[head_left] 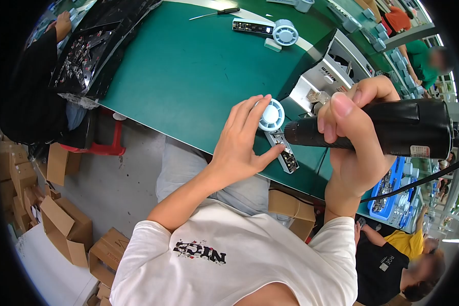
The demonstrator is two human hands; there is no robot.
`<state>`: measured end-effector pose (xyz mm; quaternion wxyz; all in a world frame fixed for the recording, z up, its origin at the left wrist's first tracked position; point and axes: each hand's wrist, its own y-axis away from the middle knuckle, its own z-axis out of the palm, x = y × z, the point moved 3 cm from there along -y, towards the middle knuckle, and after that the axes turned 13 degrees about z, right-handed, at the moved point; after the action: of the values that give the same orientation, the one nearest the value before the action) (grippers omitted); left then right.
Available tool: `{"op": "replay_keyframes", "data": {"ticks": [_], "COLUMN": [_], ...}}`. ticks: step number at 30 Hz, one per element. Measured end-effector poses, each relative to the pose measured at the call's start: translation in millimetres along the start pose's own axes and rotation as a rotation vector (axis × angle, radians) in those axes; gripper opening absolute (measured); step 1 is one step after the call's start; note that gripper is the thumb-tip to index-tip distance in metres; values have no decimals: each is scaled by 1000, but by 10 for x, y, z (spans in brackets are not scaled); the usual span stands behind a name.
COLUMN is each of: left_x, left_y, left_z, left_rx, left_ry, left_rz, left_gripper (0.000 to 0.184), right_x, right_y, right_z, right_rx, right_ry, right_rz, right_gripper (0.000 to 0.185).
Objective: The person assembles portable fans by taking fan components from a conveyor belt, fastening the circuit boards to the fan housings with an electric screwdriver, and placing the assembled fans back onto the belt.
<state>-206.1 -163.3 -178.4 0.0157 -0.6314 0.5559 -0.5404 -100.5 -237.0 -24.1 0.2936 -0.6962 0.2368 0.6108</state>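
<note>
My left hand [245, 140] rests on a light-blue device with a round vented head [272, 115] and a narrow body holding a circuit board [289, 160]. Its fingers touch the head and the thumb lies on the body, holding the device on the green table. My right hand [359, 122] is wrapped round a black electric screwdriver [408, 127], whose front end points left at the device, just above the board. The tool's tip is too small to make out clearly.
A similar device [285, 33] and a loose screwdriver [214, 14] lie at the table's far side. Right of the device stands a metal screw dispenser [326, 74]. A black tray of parts [86, 56] is at left; a blue tray [387, 191] is at right. Co-workers sit around.
</note>
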Motion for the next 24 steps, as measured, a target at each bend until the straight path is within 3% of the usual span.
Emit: {"op": "replay_keyframes", "data": {"ticks": [16,21,24], "left_x": [10,27,30], "left_y": [-1,10,9], "left_z": [-12,-25,-19], "left_rx": [6,17,26], "left_ry": [-36,-26,-22], "left_rz": [10,-10,-22], "left_gripper": [91,94,94], "right_x": [157,86,103], "right_y": [1,-109,-259], "right_z": [92,-73,-53], "right_rx": [-70,-491,-843], "right_ry": [-21,149,-92], "right_rz": [-135,-258,-329], "right_gripper": [24,30,34]}}
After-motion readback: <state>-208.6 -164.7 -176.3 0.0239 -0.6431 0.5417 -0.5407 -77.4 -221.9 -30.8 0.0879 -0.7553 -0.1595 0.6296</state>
